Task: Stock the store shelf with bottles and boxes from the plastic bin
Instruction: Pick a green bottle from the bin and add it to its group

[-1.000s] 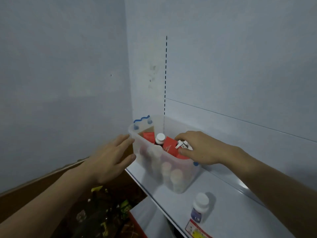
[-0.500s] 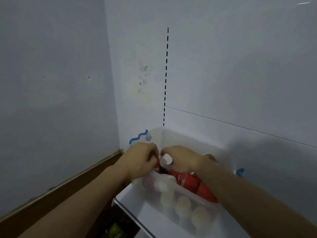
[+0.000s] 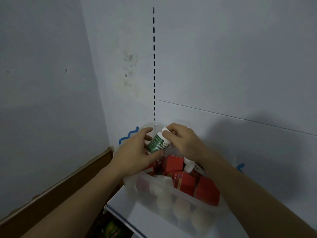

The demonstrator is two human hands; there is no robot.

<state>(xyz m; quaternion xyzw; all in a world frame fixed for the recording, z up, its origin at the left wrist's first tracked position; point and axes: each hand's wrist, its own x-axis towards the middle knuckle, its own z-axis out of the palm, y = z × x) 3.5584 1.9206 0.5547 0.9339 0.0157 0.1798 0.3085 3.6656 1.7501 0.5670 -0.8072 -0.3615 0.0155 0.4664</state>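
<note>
Gripping a green-labelled bottle (image 3: 158,141) now lifted above the bin (image 3: 171,191), left hand (image 3: 137,152) and right hand (image 3: 181,140)

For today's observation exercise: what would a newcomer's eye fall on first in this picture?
Both hands, left and right, hold a green-labelled white bottle tilted above the clear plastic bin. Bright red boxes crowd the bin, which sits on the white shelf.

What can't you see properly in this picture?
Head view, the only one:
- Green bottle: the label text is too small to read; the left hand and right hand cover its base and most of its cap.
- Plastic bin: the frosted wall blurs the pale bottles inside, and the red boxes hide what lies beneath.
- Shelf: cut off by the bottom edge.
</note>
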